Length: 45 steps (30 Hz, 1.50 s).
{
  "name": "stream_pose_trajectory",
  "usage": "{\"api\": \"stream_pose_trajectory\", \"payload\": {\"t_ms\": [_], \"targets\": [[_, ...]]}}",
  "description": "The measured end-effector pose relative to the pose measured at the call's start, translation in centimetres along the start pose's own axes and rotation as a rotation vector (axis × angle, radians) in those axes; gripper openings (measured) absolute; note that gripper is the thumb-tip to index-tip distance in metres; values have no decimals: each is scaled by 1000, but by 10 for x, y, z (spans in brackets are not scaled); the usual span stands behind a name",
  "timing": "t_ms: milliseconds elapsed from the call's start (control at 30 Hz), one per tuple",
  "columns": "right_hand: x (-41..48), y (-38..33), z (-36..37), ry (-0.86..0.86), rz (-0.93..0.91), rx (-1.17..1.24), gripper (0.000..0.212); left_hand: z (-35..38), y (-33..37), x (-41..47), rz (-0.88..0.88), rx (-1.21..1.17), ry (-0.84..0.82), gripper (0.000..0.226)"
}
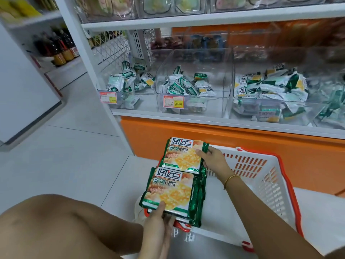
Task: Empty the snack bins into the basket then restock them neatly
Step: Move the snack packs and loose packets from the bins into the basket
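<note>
Two large green-and-yellow biscuit packs are held over the left end of a white basket (pixel 270 176) with orange handles on the floor. My left hand (pixel 158 219) grips the near pack (pixel 169 191) at its bottom edge, thumb on top. My right hand (pixel 212 157) grips the far pack (pixel 183 156) at its right edge. On the shelf above stand clear snack bins: the left bin (pixel 128 90), the middle bin (pixel 192 86) and the right bin (pixel 270 94), each holding several small green-and-white snack packets.
An orange shelf base (pixel 242 143) rises right behind the basket. My bare knee (pixel 61 227) fills the lower left. A white cabinet (pixel 24 94) stands at left across tiled floor, with dark bottles (pixel 59 47) on a far shelf. More clear bins (pixel 168 6) sit on the upper shelf.
</note>
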State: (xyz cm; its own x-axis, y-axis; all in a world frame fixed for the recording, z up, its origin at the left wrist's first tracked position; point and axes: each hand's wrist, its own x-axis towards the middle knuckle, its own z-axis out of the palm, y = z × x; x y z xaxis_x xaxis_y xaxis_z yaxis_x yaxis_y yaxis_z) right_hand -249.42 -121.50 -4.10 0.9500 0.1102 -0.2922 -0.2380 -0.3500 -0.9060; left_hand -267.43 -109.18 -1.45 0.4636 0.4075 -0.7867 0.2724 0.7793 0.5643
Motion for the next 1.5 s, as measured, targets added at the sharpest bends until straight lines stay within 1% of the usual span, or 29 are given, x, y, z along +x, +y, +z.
{"api": "stream_pose_trajectory", "payload": {"t_ms": [33,67,133,167,233,267,300,333,400,467,533,633,667,733,767,800,833,867,933,1000,1100,1133,1167,1200,1267,1333,1367,1400,1500], "targets": [[0,1,-1,1,4,5,28,-1,0,1,17,56,16,10],[0,3,-1,1,12,7,33,-3,-2,2,45,109,16,11],[-1,4,-1,-2,36,10,42,-5,-2,-2,72,201,-17,2],[-2,4,-1,-4,47,18,47,-7,-3,-3,85,258,-28,3],[-3,3,0,-8,68,39,59,-11,-5,-2,94,381,-40,10],[-4,2,1,-12,72,44,64,-13,-6,-1,80,435,-45,16],[-5,2,1,-14,72,44,67,-14,-5,-1,69,452,-57,22],[-5,2,2,-17,72,45,68,-14,-3,-2,60,466,-67,22],[-7,2,3,-15,68,50,67,-14,4,-11,8,443,-125,9],[-8,2,3,-13,67,45,66,-13,11,-19,-35,384,-189,13],[-11,-1,2,-15,66,16,69,-13,18,-30,-58,359,-215,8],[-18,-15,-5,-23,48,-115,77,-8,37,-50,-45,392,-327,3],[-20,-22,-9,-5,35,-179,76,-2,48,-59,-24,417,-391,7],[-24,-42,-21,53,-5,-253,63,13,70,-68,78,482,-519,22],[-26,-53,-28,79,-45,-286,51,23,81,-68,151,520,-554,28],[-26,-62,-35,106,-90,-325,36,35,92,-69,227,557,-583,26],[-26,-72,-42,137,-136,-356,27,48,102,-66,293,588,-617,18],[-25,-81,-50,163,-177,-368,27,65,113,-64,362,617,-638,13],[-23,-99,-65,209,-241,-382,28,102,134,-56,490,706,-616,26],[-19,-119,-78,239,-297,-389,27,142,155,-41,658,861,-560,28],[-3,-144,-92,243,-367,-406,24,189,189,-10,1075,1266,-450,23],[5,-150,-96,228,-381,-422,24,200,200,-1,1190,1378,-441,21],[13,-156,-98,207,-381,-452,25,210,210,8,1260,1468,-455,16],[21,-162,-99,181,-373,-489,28,219,219,16,1306,1557,-464,17],[38,-175,-98,110,-344,-526,34,235,233,32,1348,1767,-465,37],[55,-189,-93,54,-327,-550,27,249,239,51,1365,1914,-467,54],[65,-196,-90,50,-332,-608,24,254,239,59,1360,1950,-474,63],[77,-202,-86,48,-330,-678,25,259,239,66,1340,1977,-503,70],[111,-213,-71,-30,-233,-896,38,271,233,76,1294,2077,-606,81]]}}
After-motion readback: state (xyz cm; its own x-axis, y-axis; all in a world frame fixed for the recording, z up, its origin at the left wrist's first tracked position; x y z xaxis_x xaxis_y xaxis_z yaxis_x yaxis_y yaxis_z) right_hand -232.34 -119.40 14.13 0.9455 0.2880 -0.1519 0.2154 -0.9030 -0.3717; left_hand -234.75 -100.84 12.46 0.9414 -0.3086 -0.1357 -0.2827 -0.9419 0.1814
